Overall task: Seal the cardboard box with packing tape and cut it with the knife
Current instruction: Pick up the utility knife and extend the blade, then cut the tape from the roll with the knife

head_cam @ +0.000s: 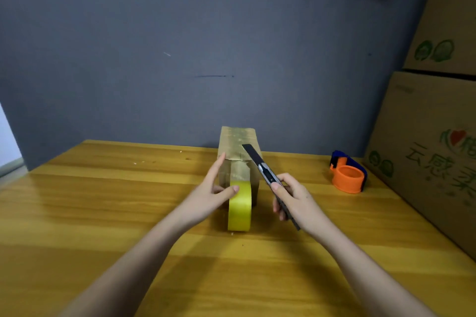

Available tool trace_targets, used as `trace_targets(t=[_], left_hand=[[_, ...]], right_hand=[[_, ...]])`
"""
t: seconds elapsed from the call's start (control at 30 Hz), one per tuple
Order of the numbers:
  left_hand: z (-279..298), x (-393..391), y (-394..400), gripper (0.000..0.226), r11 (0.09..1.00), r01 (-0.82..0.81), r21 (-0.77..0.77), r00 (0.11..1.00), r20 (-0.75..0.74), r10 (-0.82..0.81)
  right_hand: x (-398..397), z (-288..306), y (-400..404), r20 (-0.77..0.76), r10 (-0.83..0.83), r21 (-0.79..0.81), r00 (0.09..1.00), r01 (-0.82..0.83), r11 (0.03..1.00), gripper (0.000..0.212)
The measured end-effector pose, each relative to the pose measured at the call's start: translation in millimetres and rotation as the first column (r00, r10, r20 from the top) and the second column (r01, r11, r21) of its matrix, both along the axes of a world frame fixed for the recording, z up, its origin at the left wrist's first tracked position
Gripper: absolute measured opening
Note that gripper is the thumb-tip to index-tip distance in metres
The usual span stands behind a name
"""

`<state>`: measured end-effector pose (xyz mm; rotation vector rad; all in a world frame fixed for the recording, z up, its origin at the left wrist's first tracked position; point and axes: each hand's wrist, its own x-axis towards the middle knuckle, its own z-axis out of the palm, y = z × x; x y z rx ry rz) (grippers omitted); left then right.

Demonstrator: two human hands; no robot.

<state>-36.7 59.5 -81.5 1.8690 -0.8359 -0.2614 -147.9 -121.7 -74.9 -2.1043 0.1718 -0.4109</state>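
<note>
So the small cardboard box point(238, 159) sits toward the far edge of the wooden table point(103, 201), roughly mid-width, with its long axis running away from the person. A strip of tape already runs along the top and down the near face, and it goes straight into the yellow tape roll point(239, 206), which stands on edge on the table, just in front of the box. From here the roll looks uncut from the strip.

The left hand point(215, 188) is spread, fingers loose. Its thumb rests on the upper side of the roll and its fingertips reach up by the box's near top corner. It's steadying, not really gripping anything.

The right hand point(293, 198) is wrapped around the utility knife point(268, 177), blade extended and pointing up and to the left, with the tip over the box's right top edge.

What matters here: the tape stretch to cut lies down and left of the blade, between the box face and the roll, running vertically. I'd say the knife needs to swing across it sideways. The right hand is clearly the nearer one for that. The left thumb sits close to that line, so I'd watch it.

Off near the right edge there's an orange tape dispenser point(347, 175), well apart, beside big stacked cartons point(425, 141).
</note>
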Motion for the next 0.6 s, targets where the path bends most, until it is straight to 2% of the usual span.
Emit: trace_targets(t=[0.07, 0.13, 0.23, 0.3, 0.4, 0.6], left_hand=[[2.1, 2.5, -1.9, 0.086, 0.999, 0.028, -0.023, 0.999, -0.041, -0.029], [3.0, 5.2, -3.3, 0.091, 0.996, 0.052, -0.074, 0.993, -0.106, -0.06], [1.7, 8.9, -3.9, 0.092, 0.993, 0.061, -0.099, 0.986, -0.147, -0.075], [-0.3, 8.7, -4.5, 0.094, 0.993, 0.056, -0.107, 0.983, -0.167, -0.073], [-1.8, 7.8, -6.5, 0.096, 0.993, 0.052, -0.102, 0.979, -0.192, -0.07], [-1.7, 7.3, -8.6, 0.098, 0.993, 0.046, -0.11, 0.977, -0.203, -0.068]], right_hand=[[-0.1, 1.9, -4.4, -0.021, -0.019, -0.176, 1.0, 0.015, 0.984, 0.012], [-2.4, 5.7, -9.6, -0.044, -0.061, -0.391, 0.997, 0.04, 0.92, 0.013], [-7.4, 14.9, -13.9, -0.048, -0.122, -0.685, 0.991, 0.056, 0.726, 0.021], [-11.1, 20.5, -15.7, 0.003, -0.129, -0.814, 0.992, 0.077, 0.575, 0.028], [-16.2, 26.2, -16.4, 0.072, -0.091, -0.914, 0.993, 0.102, 0.393, 0.033], [-13.9, 27.6, -9.8, 0.122, -0.007, -0.976, 0.992, 0.122, 0.18, 0.028]])
